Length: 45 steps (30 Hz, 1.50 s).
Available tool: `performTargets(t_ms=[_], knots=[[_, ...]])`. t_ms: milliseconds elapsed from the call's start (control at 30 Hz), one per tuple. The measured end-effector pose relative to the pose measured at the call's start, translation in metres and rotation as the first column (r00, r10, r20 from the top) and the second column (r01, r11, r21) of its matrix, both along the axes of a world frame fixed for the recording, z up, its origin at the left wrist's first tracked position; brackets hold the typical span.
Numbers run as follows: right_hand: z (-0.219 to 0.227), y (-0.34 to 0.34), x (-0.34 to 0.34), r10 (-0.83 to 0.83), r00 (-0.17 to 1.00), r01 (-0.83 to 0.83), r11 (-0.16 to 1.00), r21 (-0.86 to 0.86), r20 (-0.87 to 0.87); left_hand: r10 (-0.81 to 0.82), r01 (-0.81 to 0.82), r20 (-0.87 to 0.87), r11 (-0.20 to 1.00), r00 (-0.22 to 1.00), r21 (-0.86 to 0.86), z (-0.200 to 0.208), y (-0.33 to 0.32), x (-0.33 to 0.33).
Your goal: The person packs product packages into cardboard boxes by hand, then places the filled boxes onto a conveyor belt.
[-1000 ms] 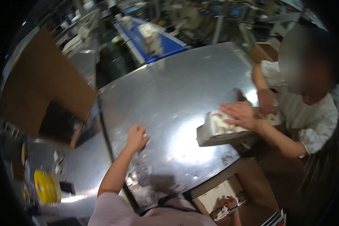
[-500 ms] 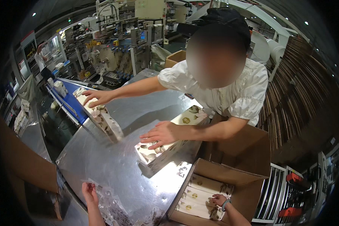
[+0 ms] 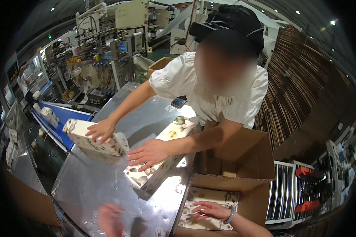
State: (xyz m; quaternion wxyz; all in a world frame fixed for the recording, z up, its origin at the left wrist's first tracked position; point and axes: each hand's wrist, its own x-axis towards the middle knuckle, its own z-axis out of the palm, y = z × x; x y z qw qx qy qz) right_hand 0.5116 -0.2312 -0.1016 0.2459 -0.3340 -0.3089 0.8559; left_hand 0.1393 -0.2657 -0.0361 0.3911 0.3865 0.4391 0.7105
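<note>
My right hand (image 3: pixel 210 211), a band round its wrist, hovers with fingers stretched over white flower-printed packs (image 3: pixel 203 225) inside an open cardboard carton (image 3: pixel 251 203). Nothing shows in its grasp. My left hand (image 3: pixel 110 220) is smeared by motion above the table's near edge, so its fingers cannot be read. Clear plastic film (image 3: pixel 91 228) lies beside it. Across the metal table (image 3: pixel 87 185), a co-worker's one hand (image 3: pixel 101 130) rests on an upright printed pack (image 3: pixel 85 136). Their other hand (image 3: pixel 150 152) presses on a long printed pack or row of packs (image 3: pixel 174 134).
A blue conveyor (image 3: pixel 61 126) carrying more packs reaches the table's far left side. Beyond the carton on the right is a roller track (image 3: pixel 281 193) with red parts. Flattened cardboard (image 3: pixel 308 83) is stacked behind. A phone (image 3: pixel 179 102) lies near the co-worker.
My left hand has moved right and nearer. My right hand has shifted left over the packs, its fingers now spread. The co-worker's left-side pack has turned. The view has shifted.
</note>
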Motion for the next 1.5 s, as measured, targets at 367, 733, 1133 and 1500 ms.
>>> performTargets(t_ms=[367, 733, 1133, 1500], knots=[[0.031, -0.027, -0.027, -0.434, 0.878, 0.353, 0.873, -0.337, -0.203, -0.412, 0.511, -0.578, 0.86, 0.705, 0.01, -0.041, 0.015, 0.173], [0.018, -0.029, -0.014, -0.635, 0.747, 0.526, 0.746, 0.409, 0.199, -0.646, 0.576, -0.019, 0.694, 0.763, -0.432, -0.042, 0.001, 0.18], [-0.215, -0.024, 0.173, -0.514, 0.418, 0.457, 0.831, 0.316, 0.749, -0.859, 0.3, -0.458, 0.509, 0.228, -0.807, -0.098, 0.105, 0.313], [-0.258, -0.055, 0.162, -0.539, 0.547, 0.629, 0.769, 0.11, 0.64, -0.778, 0.269, -0.058, 0.285, 0.626, -0.92, -0.304, 0.061, 0.351]])
